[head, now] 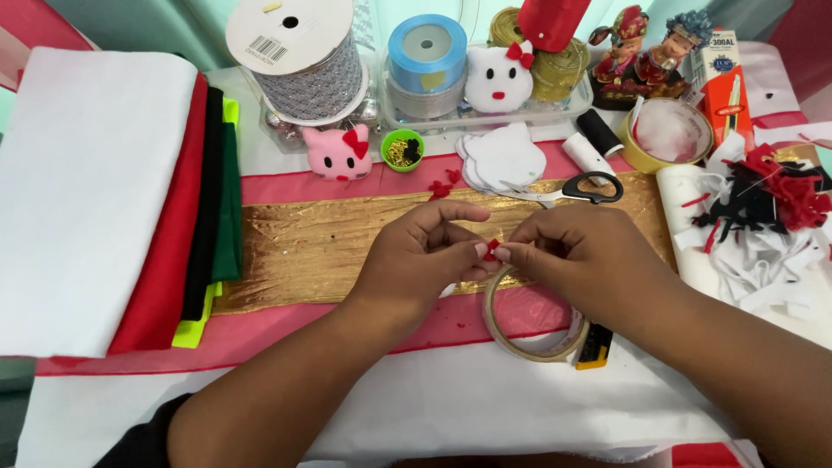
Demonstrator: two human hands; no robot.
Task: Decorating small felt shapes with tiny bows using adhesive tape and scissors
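My left hand (420,251) and my right hand (576,251) meet over a gold fabric strip (312,247). Between their fingertips they pinch one tiny red felt piece (491,248). Just below the hands lies a roll of tape (524,325) with a yellow and black cutter (595,347) beside it. Scissors with black handles (581,187) rest just beyond my right hand, next to a stack of white cat-head felt shapes (503,158). Small red felt bits (444,184) lie near that stack.
Folded white, red, black and green felt sheets (130,199) lie at the left. At the back stand ribbon spools (308,52), a blue ribbon roll (426,50), pink (336,152) and white (498,78) cat plushies, a green cup (402,150) and figurines (650,52). Felt scraps (763,217) pile at the right.
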